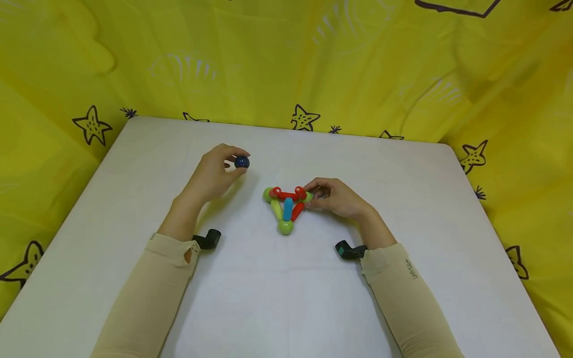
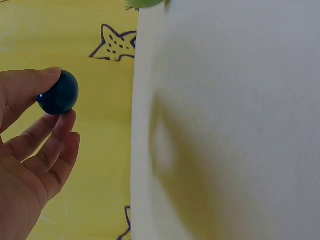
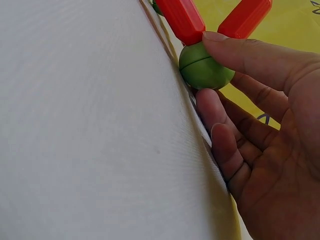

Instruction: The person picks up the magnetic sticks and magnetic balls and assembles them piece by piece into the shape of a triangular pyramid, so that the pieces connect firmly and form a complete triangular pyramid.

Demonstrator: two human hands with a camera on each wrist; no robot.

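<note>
Between thumb and fingertips, my left hand [image 1: 215, 171] pinches a dark blue ball [image 1: 242, 162], raised above the table. The left wrist view shows the same ball [image 2: 59, 93] with the other fingers loosely bent below it. A ball-and-stick construction toy [image 1: 288, 209] sits on the table, a triangle with green balls at its corners. Red, yellow-green and blue sticks join it, and two red sticks stand up from the back corners. My right hand [image 1: 337, 197] holds its right corner; in the right wrist view thumb and fingers grip that green ball [image 3: 206, 67], beneath two red sticks.
The white table [image 1: 277, 303] has its far edge against a yellow curtain [image 1: 268, 64] printed with starfish. Small black wrist cameras, the left one [image 1: 208, 239] and the right one [image 1: 350, 250], jut inward from the sleeves over the table.
</note>
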